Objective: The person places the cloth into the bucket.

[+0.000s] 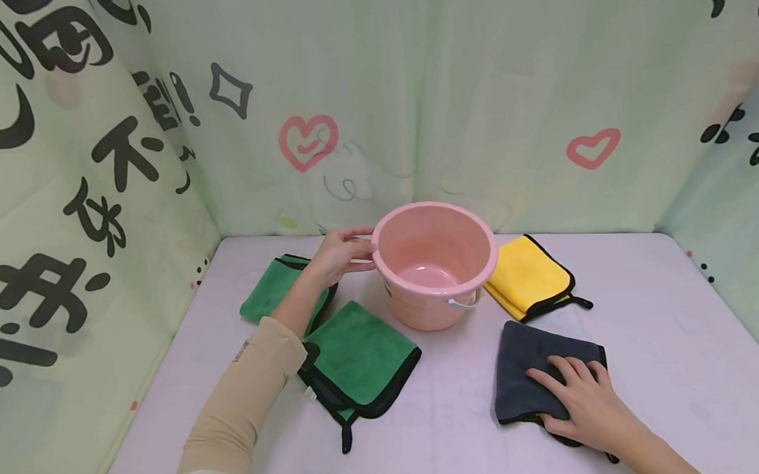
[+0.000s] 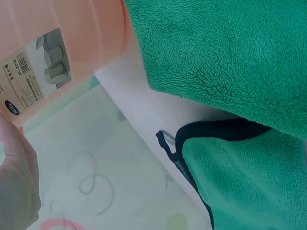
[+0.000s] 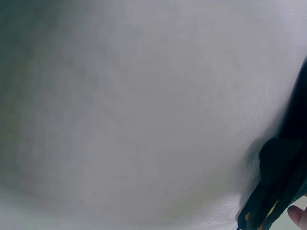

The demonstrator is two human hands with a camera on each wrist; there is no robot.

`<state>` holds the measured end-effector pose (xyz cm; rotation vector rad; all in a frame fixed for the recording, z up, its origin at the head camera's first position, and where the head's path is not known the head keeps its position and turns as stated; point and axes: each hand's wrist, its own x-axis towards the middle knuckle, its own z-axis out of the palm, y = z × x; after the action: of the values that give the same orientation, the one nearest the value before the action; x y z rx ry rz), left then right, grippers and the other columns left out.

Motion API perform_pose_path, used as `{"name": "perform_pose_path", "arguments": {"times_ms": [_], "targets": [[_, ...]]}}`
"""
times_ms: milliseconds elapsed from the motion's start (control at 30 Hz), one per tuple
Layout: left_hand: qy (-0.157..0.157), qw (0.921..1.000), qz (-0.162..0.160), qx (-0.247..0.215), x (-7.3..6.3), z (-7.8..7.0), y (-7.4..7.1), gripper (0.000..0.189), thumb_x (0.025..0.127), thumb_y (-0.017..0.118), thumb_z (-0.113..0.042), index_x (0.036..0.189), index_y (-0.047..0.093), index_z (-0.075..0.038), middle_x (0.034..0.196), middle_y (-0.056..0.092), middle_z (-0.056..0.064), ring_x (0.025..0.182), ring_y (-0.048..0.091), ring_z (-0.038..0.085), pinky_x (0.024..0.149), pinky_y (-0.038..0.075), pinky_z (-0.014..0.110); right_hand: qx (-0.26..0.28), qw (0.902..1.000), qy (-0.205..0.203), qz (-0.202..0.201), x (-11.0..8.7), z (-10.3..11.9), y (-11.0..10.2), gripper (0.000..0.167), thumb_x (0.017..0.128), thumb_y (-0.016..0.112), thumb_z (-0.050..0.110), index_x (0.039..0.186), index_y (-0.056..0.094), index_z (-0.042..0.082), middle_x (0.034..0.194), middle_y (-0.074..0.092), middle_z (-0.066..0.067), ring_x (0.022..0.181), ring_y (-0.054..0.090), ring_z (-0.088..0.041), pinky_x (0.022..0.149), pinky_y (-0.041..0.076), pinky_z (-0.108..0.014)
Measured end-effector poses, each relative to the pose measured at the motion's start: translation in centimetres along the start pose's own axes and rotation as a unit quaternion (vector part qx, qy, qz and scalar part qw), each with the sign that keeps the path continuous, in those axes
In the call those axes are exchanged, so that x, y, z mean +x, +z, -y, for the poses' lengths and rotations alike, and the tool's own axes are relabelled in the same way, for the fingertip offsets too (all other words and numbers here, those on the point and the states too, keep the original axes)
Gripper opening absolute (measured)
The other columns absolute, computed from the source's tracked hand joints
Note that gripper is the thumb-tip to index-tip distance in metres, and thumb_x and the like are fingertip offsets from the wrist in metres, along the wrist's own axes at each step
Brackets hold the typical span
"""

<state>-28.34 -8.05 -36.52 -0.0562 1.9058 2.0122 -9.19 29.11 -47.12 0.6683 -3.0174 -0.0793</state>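
Observation:
A pink plastic bucket [image 1: 417,304] stands upright near the back of the table, its thin handle hanging at the right side. My left hand [image 1: 344,254] grips the bucket's rim on its left side. In the left wrist view, the bucket's wall [image 2: 91,33] carries a printed label, and part of that hand [image 2: 17,177] shows beside it. My right hand [image 1: 586,402] rests on a folded dark grey towel [image 1: 521,366], fingers spread over the top and thumb at the near edge. The right wrist view shows only that towel's dark edge [image 3: 283,163] and a fingertip.
Two folded green towels with black borders lie left of the bucket, one nearer [image 1: 364,355] and one farther [image 1: 271,292], partly behind my left forearm. A folded yellow towel [image 1: 530,274] lies right of it. Printed curtains [image 1: 474,76] surround the table's back and sides.

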Motion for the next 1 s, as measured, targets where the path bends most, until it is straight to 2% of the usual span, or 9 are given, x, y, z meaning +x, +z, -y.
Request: {"name": "perform_pose_path", "arguments": {"times_ms": [367,600,900,1000], "targets": [[-0.001,1.0,-0.005,0.008,-0.08,-0.05,0.1,0.04,0.086,0.06,-0.004,0.125,0.053,-0.007,0.112,0.059,0.016,0.085,0.063,0.021,0.075,0.054,0.035,-0.012,0.9996,-0.025,-0.001,0.69,-0.22,0.05,0.054,0.068,0.074,0.036,0.116,0.059,0.017,0.111,0.048,-0.017,0.097,0.046,-0.036,0.081,0.031,-0.058],[-0.002,0.9999,-0.009,0.01,-0.08,-0.08,0.16,0.04,0.086,0.061,-0.004,0.125,0.053,-0.007,0.112,0.059,0.016,0.084,0.064,0.021,0.074,0.055,0.035,-0.017,0.9996,-0.023,0.005,0.79,0.02,-0.22,0.055,0.066,0.077,0.035,0.114,0.058,0.018,0.106,0.049,-0.013,0.096,0.046,-0.034,0.082,0.031,-0.058],[-0.004,0.9998,-0.009,0.019,-0.07,-0.12,0.2,0.04,0.087,0.06,-0.005,0.126,0.052,-0.008,0.112,0.059,0.016,0.084,0.063,0.021,0.074,0.055,0.034,-0.042,0.9982,-0.035,-0.025,0.81,0.16,-0.52,0.049,0.067,0.078,0.028,0.11,0.059,0.019,0.098,0.049,-0.009,0.09,0.048,-0.029,0.082,0.033,-0.054],[-0.005,0.9997,-0.011,0.02,-0.12,-0.19,0.19,0.04,0.086,0.06,-0.005,0.125,0.053,-0.008,0.112,0.059,0.016,0.084,0.064,0.021,0.074,0.055,0.034,-0.044,0.9971,-0.041,-0.047,0.91,0.09,-0.87,0.047,0.067,0.079,0.025,0.11,0.059,0.019,0.098,0.05,-0.009,0.088,0.049,-0.029,0.081,0.034,-0.054]]}}
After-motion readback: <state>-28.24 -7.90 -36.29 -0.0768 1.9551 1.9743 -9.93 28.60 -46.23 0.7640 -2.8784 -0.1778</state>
